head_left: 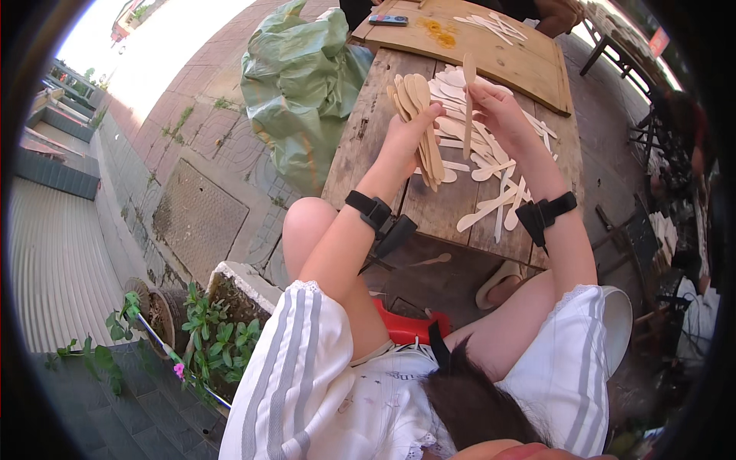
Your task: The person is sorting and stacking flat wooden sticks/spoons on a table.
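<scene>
A fanned bundle of pale disposable wooden cutlery [415, 93] stands upright in my left hand [406, 142], its wide rounded ends up and my thumb pressed across the front. Whether these are knives or spoons I cannot tell. My right hand [502, 115] pinches a single wooden cutlery piece [468, 70] upright between thumb and fingers, just right of the bundle and apart from it. Beneath both hands, a loose pile of similar wooden pieces [491, 170] lies criss-crossed on the plank table [372, 153]; my right hand hides part of it.
A raised wooden board [529, 65] at the table's far end bears more pieces, an orange-yellow stain and a phone [389, 21]. Another person's arm [558, 17] shows behind it. A green sack [295, 92] stands left of the table. A red stool [410, 326] is beneath me.
</scene>
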Demonstrator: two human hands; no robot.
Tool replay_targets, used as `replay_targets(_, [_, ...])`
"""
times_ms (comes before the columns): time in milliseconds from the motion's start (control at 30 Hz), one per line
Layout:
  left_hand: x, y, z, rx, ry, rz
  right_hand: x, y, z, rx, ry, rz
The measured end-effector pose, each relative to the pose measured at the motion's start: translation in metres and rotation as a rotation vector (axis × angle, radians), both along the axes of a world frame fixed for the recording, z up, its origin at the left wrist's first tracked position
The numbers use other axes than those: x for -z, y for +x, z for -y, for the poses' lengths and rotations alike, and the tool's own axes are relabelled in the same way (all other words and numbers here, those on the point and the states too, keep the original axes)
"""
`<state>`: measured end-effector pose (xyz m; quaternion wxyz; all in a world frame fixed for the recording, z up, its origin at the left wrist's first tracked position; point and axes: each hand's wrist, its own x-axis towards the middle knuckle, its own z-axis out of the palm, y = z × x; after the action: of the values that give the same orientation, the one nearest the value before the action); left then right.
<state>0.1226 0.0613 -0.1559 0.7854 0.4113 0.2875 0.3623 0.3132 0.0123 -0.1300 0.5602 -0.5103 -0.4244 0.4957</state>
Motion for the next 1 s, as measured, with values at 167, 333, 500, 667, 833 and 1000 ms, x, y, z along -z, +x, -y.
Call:
replay_targets(167, [-0.004,0.005,0.009,0.235,0.068,0.048,0.009,-0.019,-0.001,-0.067,0.081,0.020])
replay_targets(333, [0.005,0.002,0.008,0.185,0.104,0.081,0.020,-0.026,-0.002,-0.125,0.031,-0.094])
replay_targets(500, [-0.006,0.007,0.008,0.059,-0.061,0.119,0.037,0.030,0.002,0.036,-0.039,0.955])
replay_targets(667, [0.000,0.002,-0.003,-0.004,-0.081,0.071,0.064,0.013,0.018,0.075,-0.150,1.394])
replay_targets(833, [0.003,0.000,-0.007,-0.121,-0.113,0.164,0.055,0.009,0.014,0.149,-0.201,1.322])
replay_targets(1000, [0.013,0.001,-0.013,-0.143,-0.121,0.222,0.034,0.001,0.005,0.169,-0.184,0.873])
